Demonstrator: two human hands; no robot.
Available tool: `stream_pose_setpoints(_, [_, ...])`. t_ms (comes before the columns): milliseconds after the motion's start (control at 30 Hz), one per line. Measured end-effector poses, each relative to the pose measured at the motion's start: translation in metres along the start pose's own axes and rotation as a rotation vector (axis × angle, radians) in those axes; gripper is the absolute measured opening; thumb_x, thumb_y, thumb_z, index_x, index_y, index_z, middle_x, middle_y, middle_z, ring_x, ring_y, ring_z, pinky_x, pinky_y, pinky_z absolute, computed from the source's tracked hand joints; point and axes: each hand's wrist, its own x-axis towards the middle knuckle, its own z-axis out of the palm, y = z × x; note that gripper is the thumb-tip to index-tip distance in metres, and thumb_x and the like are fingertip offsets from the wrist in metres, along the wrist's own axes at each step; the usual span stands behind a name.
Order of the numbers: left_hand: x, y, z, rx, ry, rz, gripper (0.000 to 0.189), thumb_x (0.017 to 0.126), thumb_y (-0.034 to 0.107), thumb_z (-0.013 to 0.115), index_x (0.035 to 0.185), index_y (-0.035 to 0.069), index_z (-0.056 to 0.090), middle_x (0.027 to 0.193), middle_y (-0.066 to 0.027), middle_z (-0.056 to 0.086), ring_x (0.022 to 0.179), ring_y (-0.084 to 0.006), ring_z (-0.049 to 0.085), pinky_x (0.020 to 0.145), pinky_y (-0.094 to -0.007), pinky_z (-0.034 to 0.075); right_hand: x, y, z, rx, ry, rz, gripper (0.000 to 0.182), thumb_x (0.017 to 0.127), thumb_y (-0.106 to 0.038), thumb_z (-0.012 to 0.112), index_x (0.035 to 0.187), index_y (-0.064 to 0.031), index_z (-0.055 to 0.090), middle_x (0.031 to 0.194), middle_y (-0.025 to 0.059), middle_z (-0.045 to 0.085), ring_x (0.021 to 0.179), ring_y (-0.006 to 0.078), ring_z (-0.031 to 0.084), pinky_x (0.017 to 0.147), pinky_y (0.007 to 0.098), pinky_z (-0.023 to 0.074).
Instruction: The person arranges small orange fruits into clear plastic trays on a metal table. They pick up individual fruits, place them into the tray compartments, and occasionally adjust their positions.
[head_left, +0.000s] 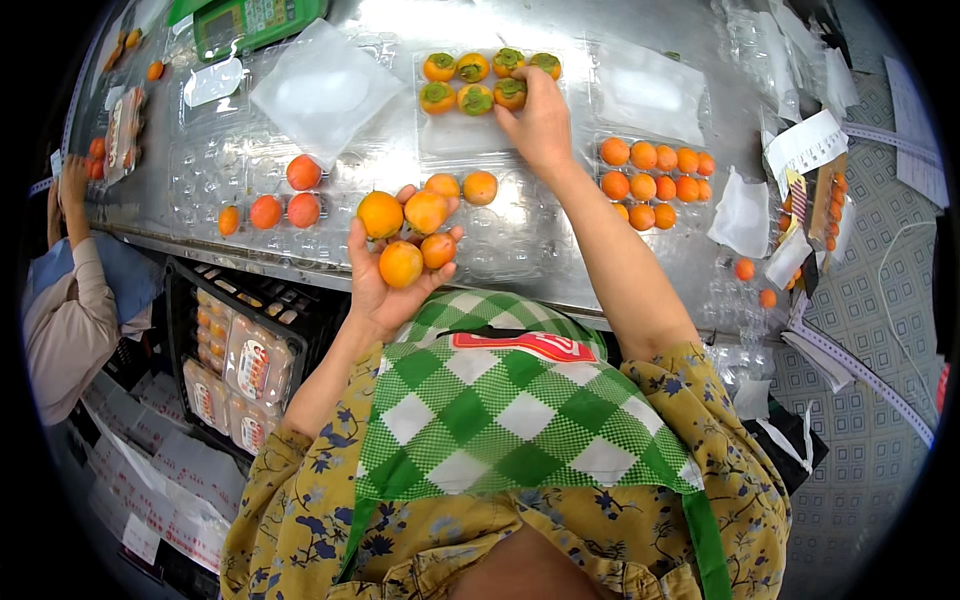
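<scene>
My left hand (379, 296) is palm up, cradling several orange persimmons (401, 264) above the table's near edge. Farther forward, my right hand (544, 124) has its thumb and fingers around a persimmon (510, 94) with a green calyx. This fruit sits at the right end of the nearer of two rows, calyxes up, in a clear plastic tray (450, 139) with a white liner. Just beyond my left hand, two loose persimmons (480, 187) lie in a clear molded tray (510, 251). Redder persimmons (304, 210) rest in another clear tray to the left.
Filled rows of persimmons (665, 189) stand to the right on the metal table (360, 169). A green scale (255, 26) is at the back left. Below the left edge, a black crate (300, 330) holds packed boxes (259, 360). Another person's arm (90, 277) reaches in at far left.
</scene>
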Motion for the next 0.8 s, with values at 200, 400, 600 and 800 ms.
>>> stream_pose_setpoints(200, [0.002, 0.004, 0.002, 0.012, -0.008, -0.003, 0.069, 0.08, 0.067, 0.053, 0.135, 0.027, 0.043, 0.142, -0.0144, 0.038, 0.117, -0.0338, 0.05, 0.078, -0.0457, 0.054, -0.021, -0.023, -0.04, 1.079, -0.096, 0.567, 0.034, 0.085, -0.016, 0.065, 0.111, -0.0024, 0.049, 0.101, 0.0138, 0.062, 0.089, 0.0228, 0.064, 0.078, 0.0335, 0.051])
stream_pose_setpoints(400, [0.004, 0.0, 0.005, 0.016, -0.033, -0.019, 0.068, 0.081, 0.068, 0.051, 0.134, 0.025, 0.044, 0.141, -0.0167, 0.039, 0.117, -0.0338, 0.05, 0.079, -0.0452, 0.054, -0.058, -0.037, -0.068, 1.844, -0.467, 0.823, 0.04, 0.095, -0.031, 0.047, 0.122, -0.001, 0.046, 0.113, 0.0224, 0.059, 0.087, 0.0227, 0.064, 0.078, 0.0322, 0.0521])
stream_pose_setpoints(600, [0.001, 0.0, 0.008, 0.025, -0.052, -0.021, 0.069, 0.081, 0.068, 0.049, 0.134, 0.025, 0.044, 0.141, -0.0181, 0.039, 0.118, -0.0344, 0.05, 0.08, -0.0454, 0.053, -0.074, -0.057, -0.079, 1.98, -0.543, 0.904, 0.047, 0.094, -0.033, 0.049, 0.129, -0.001, 0.043, 0.116, 0.02, 0.055, 0.085, 0.0182, 0.061, 0.076, 0.0285, 0.0509])
stream_pose_setpoints(800, [-0.004, -0.002, 0.006, 0.031, -0.072, -0.006, 0.07, 0.081, 0.069, 0.049, 0.135, 0.024, 0.044, 0.141, -0.0184, 0.039, 0.118, -0.0346, 0.05, 0.08, -0.0454, 0.053, -0.087, -0.055, -0.078, 1.905, -0.668, 0.864, 0.051, 0.092, -0.035, 0.052, 0.13, -0.0019, 0.042, 0.112, 0.0153, 0.056, 0.08, 0.0155, 0.058, 0.074, 0.0247, 0.049])
